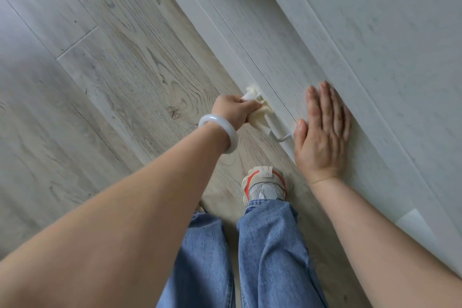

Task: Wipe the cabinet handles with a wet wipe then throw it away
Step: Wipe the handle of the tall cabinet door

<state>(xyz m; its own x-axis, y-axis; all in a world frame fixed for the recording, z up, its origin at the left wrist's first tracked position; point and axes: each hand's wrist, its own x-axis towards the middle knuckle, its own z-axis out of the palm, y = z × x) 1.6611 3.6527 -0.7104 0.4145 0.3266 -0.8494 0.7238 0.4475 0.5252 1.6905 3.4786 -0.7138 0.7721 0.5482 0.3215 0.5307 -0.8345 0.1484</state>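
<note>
While the camera looks steeply down a pale grey cabinet front toward a wood-look floor, a person's left hand is closed around a cream-coloured wet wipe, which is bunched over a slim white bar handle low on the cabinet. The wipe wraps the upper and middle stretch of the bar; the lower end of the handle, with its curved foot, shows bare just beside the thumb of the right hand. That right hand lies flat against the cabinet face, fingers straight and close together, gripping nothing and seemingly bracing the door. A white bangle circles the left wrist. Below, blue jeans and a cream-and-red trainer stand on the floor.

The wipe looks thin, limp and damp, so it should fold easily around the bar and weigh almost nothing; pinching it in a loose fist around the handle suits sliding it along. The handle appears rigid and smooth, likely slippery when wet. No bin is visible.
</note>
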